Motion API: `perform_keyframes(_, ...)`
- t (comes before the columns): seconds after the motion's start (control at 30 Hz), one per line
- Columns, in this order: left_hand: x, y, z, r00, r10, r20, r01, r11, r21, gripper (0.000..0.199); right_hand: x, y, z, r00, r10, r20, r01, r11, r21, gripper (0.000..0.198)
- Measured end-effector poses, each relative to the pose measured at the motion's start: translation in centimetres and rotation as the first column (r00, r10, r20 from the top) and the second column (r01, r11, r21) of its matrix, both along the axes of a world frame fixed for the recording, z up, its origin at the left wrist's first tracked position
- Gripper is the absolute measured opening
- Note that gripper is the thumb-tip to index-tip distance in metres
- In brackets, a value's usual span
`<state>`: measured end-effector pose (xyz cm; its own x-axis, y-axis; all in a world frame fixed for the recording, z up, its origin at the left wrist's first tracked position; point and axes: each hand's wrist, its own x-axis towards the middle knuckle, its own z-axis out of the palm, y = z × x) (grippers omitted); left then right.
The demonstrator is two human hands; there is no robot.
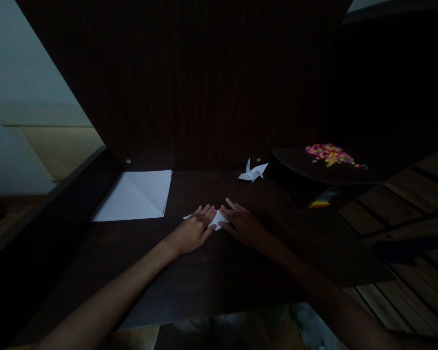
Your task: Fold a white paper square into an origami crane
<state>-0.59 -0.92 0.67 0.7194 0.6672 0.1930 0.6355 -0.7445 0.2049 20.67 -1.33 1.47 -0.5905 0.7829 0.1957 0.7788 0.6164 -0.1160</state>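
Note:
A small piece of folded white paper [218, 221] lies on the dark desk, partly covered by both hands. My left hand [196, 228] rests flat over its left part, fingers stretched out, with a pointed tip of the paper showing beyond them. On the right side my right hand [244, 222] presses down, fingers apart and the thumb at the paper's near edge. Behind the right hand, near the back panel, sits a folded white paper crane [253, 172]. To the left is a stack of white square sheets [135, 197], the top one with diagonal creases.
A dark wooden panel [190, 87] rises behind the desk, and a side board [51, 194] borders it on the left. At right, a rounded shelf [295, 163] carries a pile of small colourful pieces [332, 154]. A slatted wooden surface [397, 209] lies beyond.

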Motion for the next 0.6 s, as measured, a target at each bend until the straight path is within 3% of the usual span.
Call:
perform_keyframes(0.37,-0.1,-0.1,0.1,1.000,-0.016,-0.016,0.016,1.000,-0.012,0.058,-1.1,-0.1,0.2,0.996,0.013,0.086,-0.022,0.994,0.107,0.040)
perform_keyframes(0.6,-0.5,-0.1,0.3,0.999,-0.041,0.009,0.041,0.998,-0.046,0.063,-0.5,-0.6,0.9,0.998,0.043,0.038,-0.045,0.998,0.046,0.052)
